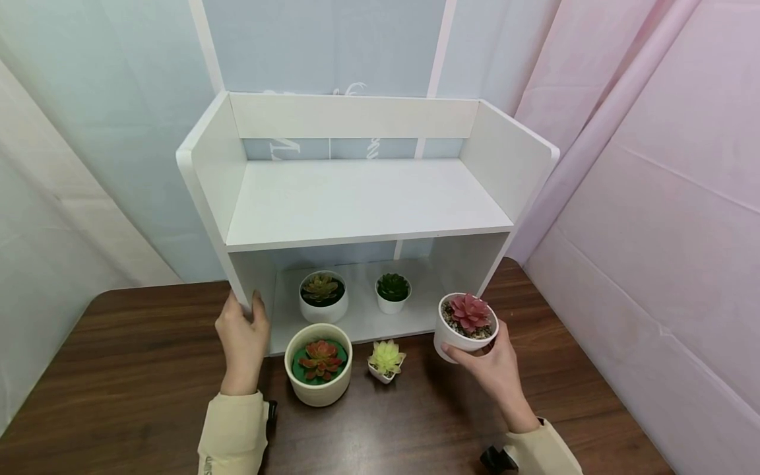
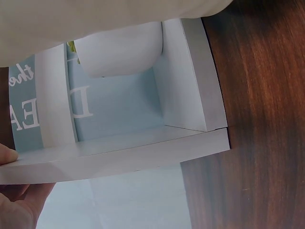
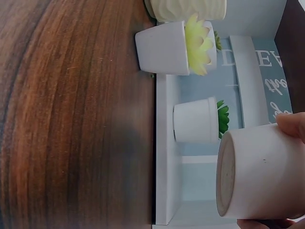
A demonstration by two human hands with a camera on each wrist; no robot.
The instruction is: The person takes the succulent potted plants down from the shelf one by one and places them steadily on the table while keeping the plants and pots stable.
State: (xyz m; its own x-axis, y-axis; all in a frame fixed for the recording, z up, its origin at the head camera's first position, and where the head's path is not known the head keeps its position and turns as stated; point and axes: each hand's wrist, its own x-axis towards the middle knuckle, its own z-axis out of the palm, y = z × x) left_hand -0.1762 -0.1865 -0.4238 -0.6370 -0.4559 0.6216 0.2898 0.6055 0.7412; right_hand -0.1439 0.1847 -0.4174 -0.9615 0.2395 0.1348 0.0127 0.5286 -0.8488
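Observation:
My right hand grips a white round pot with a pink succulent, lifted above the table at the shelf's front right. My left hand holds the front edge of the left side panel of a white two-tier shelf; in the left wrist view its thumb and fingers lie on either side of that panel. Inside the lower tier stand a white pot with a brownish-green succulent and a smaller white pot with a dark green succulent.
Before the shelf, on the dark wooden table, stand a cream pot with a red succulent and a small white pot with a yellow-green succulent. Pale cloth hangs behind and at the right.

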